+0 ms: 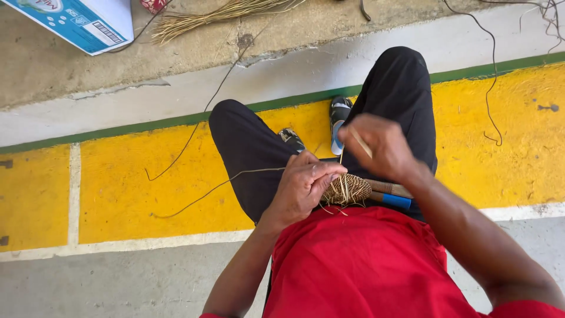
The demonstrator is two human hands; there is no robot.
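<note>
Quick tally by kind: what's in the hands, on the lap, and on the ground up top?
Woven coil disc, held by the left hand: 1
Fibre strand, pinched by the right hand: 1
Long strand trailing left: 1
Handled tools on the lap: 2
Straw bundle: 1
Cardboard box: 1
Total: 7
</note>
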